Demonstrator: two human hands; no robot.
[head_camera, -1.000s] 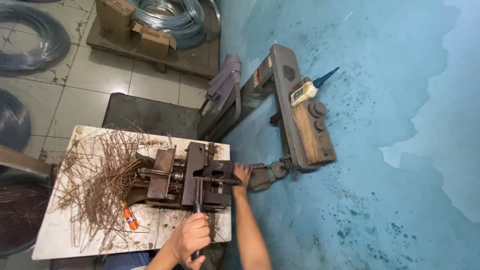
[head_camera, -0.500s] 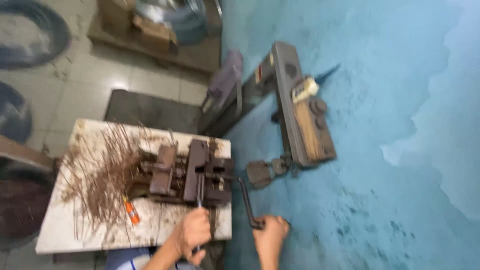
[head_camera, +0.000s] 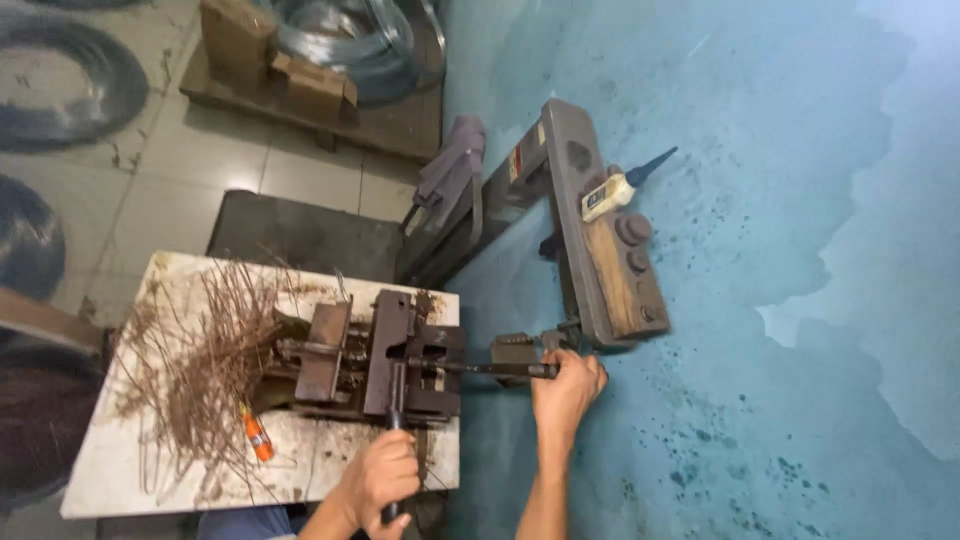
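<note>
The left hand (head_camera: 385, 478) has its fingers wrapped tight around a dark upright lever (head_camera: 393, 400) that rises from the near edge of the tabletop into a rusty iron bending jig (head_camera: 385, 360). The right hand (head_camera: 565, 390) is curled closed on the end of a horizontal crank handle (head_camera: 490, 369), which runs out past the right edge of the tabletop from the jig's side. The jig sits toward the right half of the worn white tabletop (head_camera: 120, 480), and a loose heap of rusty wire pieces (head_camera: 205, 365) spreads over the left half, touching the jig. An orange-handled tool (head_camera: 256, 436) lies among the wires near the front edge (its tip is hidden). Beyond the right hand, a heavy steel arm with a wooden block (head_camera: 605, 255) stands against the teal wall (head_camera: 780, 300); a small cream bottle with a dark spout (head_camera: 615, 192) rests on it. Cardboard boxes (head_camera: 275, 55) and wire coils (head_camera: 350, 40) sit on a pallet at the far side.
</note>
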